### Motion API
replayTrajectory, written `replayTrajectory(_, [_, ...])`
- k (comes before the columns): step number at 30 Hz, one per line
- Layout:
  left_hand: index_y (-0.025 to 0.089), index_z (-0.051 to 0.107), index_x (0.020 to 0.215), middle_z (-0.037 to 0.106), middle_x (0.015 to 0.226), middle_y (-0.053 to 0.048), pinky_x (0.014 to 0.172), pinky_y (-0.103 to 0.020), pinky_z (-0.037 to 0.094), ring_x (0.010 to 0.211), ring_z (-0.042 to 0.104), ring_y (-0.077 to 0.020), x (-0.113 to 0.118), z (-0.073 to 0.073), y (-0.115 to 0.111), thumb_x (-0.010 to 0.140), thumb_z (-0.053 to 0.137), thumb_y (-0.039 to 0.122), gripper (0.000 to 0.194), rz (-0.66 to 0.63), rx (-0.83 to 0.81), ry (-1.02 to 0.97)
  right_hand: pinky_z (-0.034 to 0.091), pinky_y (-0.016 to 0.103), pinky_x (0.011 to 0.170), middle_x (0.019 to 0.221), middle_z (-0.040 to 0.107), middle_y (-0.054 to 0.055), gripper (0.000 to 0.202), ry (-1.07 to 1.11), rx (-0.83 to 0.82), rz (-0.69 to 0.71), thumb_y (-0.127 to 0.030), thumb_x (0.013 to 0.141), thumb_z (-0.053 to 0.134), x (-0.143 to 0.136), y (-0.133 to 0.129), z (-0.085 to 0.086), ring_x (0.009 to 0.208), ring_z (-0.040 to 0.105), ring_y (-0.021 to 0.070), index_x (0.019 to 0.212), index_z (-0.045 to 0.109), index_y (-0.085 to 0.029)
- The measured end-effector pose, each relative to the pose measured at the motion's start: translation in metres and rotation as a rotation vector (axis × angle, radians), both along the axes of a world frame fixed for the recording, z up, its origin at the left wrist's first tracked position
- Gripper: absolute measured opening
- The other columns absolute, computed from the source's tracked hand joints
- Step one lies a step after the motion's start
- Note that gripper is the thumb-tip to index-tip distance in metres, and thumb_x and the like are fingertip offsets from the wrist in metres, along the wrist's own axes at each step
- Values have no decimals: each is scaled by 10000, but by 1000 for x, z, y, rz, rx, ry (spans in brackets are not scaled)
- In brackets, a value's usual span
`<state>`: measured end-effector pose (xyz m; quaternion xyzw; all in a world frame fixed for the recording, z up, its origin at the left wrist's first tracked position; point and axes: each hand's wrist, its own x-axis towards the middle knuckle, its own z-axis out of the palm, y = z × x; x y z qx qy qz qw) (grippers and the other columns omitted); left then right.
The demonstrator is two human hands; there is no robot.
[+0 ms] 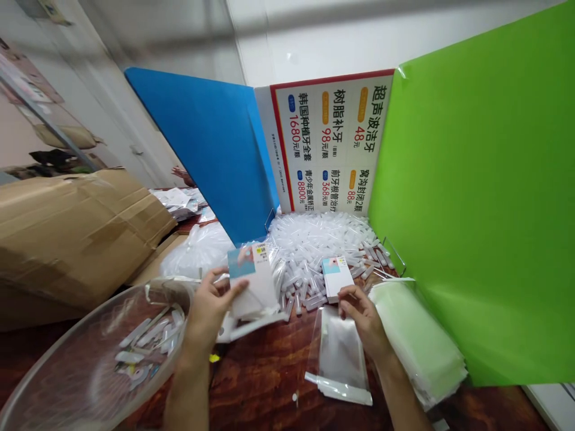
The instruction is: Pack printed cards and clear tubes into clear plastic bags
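Note:
My left hand (204, 308) is closed on a printed card (254, 287) with a blue panel, which looks to be inside a clear sleeve. Thumb on its face, the hand holds it tilted above the table, slightly blurred. My right hand (366, 320) pinches at the top end of a clear plastic bag (344, 353) lying flat, its white-edged flap toward me. Just beyond those fingertips is a small stack of similar cards (338, 284). Behind both hands spreads a heap of small clear tubes with white parts (309, 245).
A clear plastic basin (99, 359) with loose white pieces stands at left, beside a cardboard box (76, 239). Stacked clear bags (417, 341) lie right. Blue (202, 143), printed (332, 137) and green (485, 197) boards wall the heap. Another person's hand (183, 175) shows behind.

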<state>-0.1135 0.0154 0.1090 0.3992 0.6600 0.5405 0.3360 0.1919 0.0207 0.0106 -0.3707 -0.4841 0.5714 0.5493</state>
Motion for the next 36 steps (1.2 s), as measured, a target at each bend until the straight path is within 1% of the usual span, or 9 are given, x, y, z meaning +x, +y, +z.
replayTrajectory(3, [199, 678, 1031, 734, 805, -48, 649, -326, 524, 736, 677, -252, -41, 13, 32, 640, 787, 557, 541, 51, 28, 397, 458, 298, 690, 851, 611, 26, 142, -216, 75, -89, -341, 890, 604, 9, 18, 3, 741, 560, 183, 953, 622, -215])
replayTrajectory(8, [200, 704, 877, 704, 1007, -137, 862, -420, 482, 947, 645, -339, -66, -1, 67, 676, 738, 448, 320, -10, -15, 938, 433, 450, 905, 1098, 611, 175, 245, -951, 262, -462, -299, 920, 474, 8, 44, -1, 1053, 540, 328, 1028, 639, -155])
replayTrajectory(11, [209, 675, 904, 675, 1016, -133, 898, -429, 458, 994, 617, -341, -46, -5, 57, 753, 674, 490, 319, 45, 136, 906, 406, 498, 904, 1219, 562, 267, 371, -1361, 141, -534, -374, 922, 530, 3, 49, -9, 1140, 489, 409, 1128, 636, -84])
replayTrajectory(15, [234, 624, 792, 653, 781, -44, 777, -341, 461, 786, 600, -249, 26, -27, 8, 842, 591, 579, 351, -71, 156, 458, 393, 496, 898, 1201, 584, 276, 403, -1563, 30, -468, -410, 931, 558, -2, 50, -18, 1148, 500, 429, 1117, 659, -66])
replayTrajectory(17, [223, 654, 846, 686, 829, -63, 772, -336, 463, 808, 623, -251, 75, -56, -17, 889, 544, 557, 354, -284, 55, 255, 391, 504, 899, 1193, 592, 271, 385, -1568, 7, -460, -398, 920, 579, -2, 51, -20, 1147, 502, 435, 1095, 675, -70])
replayTrajectory(20, [173, 665, 1062, 685, 1047, -139, 875, -382, 457, 1007, 627, -316, 137, -113, -40, 789, 692, 477, 410, -444, -88, 331, 381, 518, 919, 1213, 593, 266, 327, -1446, -11, -468, -358, 862, 652, 1, 55, -21, 1187, 480, 445, 1055, 696, -98])
replayTrajectory(24, [144, 537, 1349, 657, 1137, -158, 959, -425, 419, 1122, 585, -370, 164, -163, -44, 552, 849, 267, 864, -425, -255, 525, 399, 486, 927, 1159, 635, 217, 245, -1303, -26, -485, -306, 791, 699, 9, 61, -23, 1168, 520, 406, 977, 698, -147])
replayTrajectory(29, [157, 538, 1323, 714, 774, -30, 770, -347, 478, 755, 680, -255, 131, -165, -32, 653, 705, 169, 692, -438, -225, 198, 471, 367, 780, 951, 703, 123, 221, -1116, -24, -516, -262, 780, 639, 16, 65, -20, 893, 649, 288, 980, 656, -170])
replayTrajectory(36, [209, 702, 872, 779, 924, -93, 833, -361, 515, 923, 725, -278, 96, -137, -42, 748, 702, 343, 182, -382, -129, -2, 501, 305, 660, 972, 738, 105, 302, -788, 35, -481, -402, 911, 504, 18, 47, -2, 804, 686, 238, 1061, 640, -178])
